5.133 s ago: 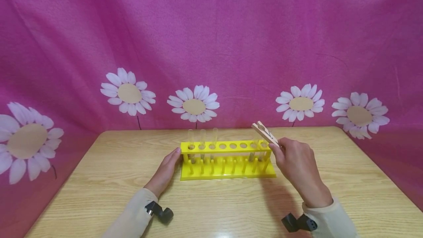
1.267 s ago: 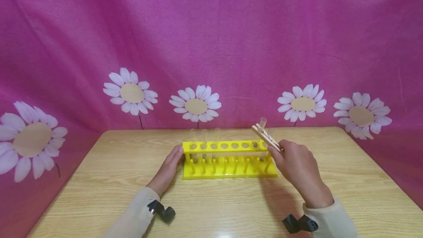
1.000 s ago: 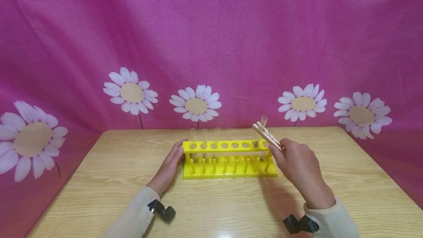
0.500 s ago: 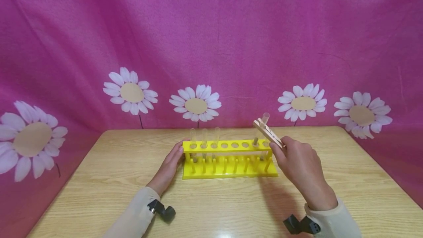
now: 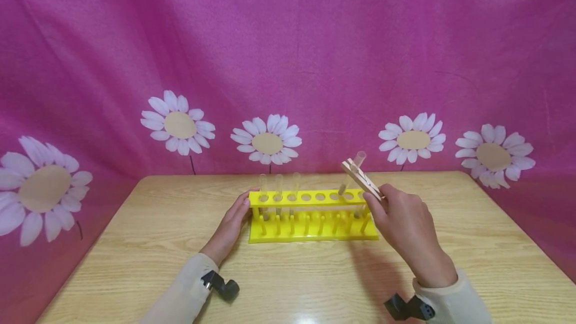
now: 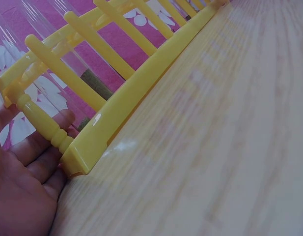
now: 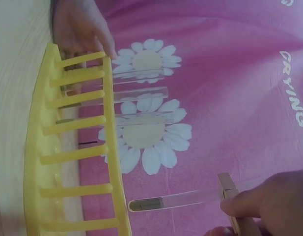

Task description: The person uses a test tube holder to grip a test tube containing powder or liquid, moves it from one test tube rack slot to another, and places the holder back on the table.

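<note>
My right hand [image 5: 409, 229] holds a wooden test tube clamp [image 5: 366, 183] by its rear end. The clamp's jaws grip a clear test tube [image 5: 360, 158], which leans with its mouth up and to the right. Dark matter fills the rounded bottom of that tube [image 7: 147, 203], just above the top bar in the right wrist view. Below stands a yellow test tube rack [image 5: 310, 237] on the table. My left hand [image 5: 228, 229] holds the rack's left end, fingers behind the end post [image 6: 41, 120] in the left wrist view.
Three more clear tubes, one of them a test tube [image 5: 279, 184], stand in the rack's left holes. Another tube [image 5: 358, 211] stands in the rightmost hole, partly behind the clamp. A pink cloth [image 5: 324, 64] with daisies surrounds the wooden table [image 5: 292, 284].
The clamped tube has risen from the second hole from the right, and its bottom has swung left above the top bar. My left hand keeps its place at the rack's end.
</note>
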`<state>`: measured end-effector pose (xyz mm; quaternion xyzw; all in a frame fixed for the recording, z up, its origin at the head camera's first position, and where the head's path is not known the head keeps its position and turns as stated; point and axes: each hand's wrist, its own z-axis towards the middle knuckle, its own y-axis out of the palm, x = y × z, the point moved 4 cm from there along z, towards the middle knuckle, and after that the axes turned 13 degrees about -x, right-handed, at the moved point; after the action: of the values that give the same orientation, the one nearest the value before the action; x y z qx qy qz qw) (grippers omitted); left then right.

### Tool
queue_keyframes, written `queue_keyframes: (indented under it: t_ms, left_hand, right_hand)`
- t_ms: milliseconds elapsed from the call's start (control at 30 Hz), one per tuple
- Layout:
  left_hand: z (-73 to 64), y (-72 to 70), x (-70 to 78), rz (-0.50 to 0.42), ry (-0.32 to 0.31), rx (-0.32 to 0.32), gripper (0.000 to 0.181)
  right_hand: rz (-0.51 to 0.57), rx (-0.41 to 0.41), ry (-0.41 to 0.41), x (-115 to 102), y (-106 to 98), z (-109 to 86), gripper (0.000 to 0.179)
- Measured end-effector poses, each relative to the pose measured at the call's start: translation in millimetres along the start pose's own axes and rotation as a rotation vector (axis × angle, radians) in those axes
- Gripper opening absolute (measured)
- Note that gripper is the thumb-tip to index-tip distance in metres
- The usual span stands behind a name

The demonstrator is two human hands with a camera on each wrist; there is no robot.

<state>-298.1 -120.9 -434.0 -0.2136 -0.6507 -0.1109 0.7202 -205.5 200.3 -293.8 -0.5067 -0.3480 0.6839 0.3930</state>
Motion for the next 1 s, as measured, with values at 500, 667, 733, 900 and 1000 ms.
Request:
queue_keyframes:
  t_ms: [500, 667, 733, 900, 1000]
  left_hand:
    - [1.3, -0.6, -0.8, -0.006, 0.004, -0.002, 0.058]
    - [1.0, -0.4, -1.3, -0.007, -0.005, -0.001, 0.057]
    - [0.9, -0.4, -0.8, -0.007, -0.001, 0.0, 0.057]
    - [1.0, -0.7, 0.1, -0.004, 0.013, 0.0, 0.055]
    - [1.0, -0.8, -0.3, -0.004, 0.006, 0.0, 0.055]
  right_hand:
    - [0.003, -0.053, -0.004, -1.2, 13.0, 4.2, 0.022]
    - [0.001, -0.083, 0.012, 0.9, 17.7, 6.3, 0.023]
    - [0.004, -0.092, 0.021, 1.8, 19.4, 7.1, 0.023]
    - [0.004, -0.097, 0.026, 4.3, 24.2, 9.0, 0.023]
    - [-0.004, -0.095, 0.016, 5.7, 27.2, 9.7, 0.024]
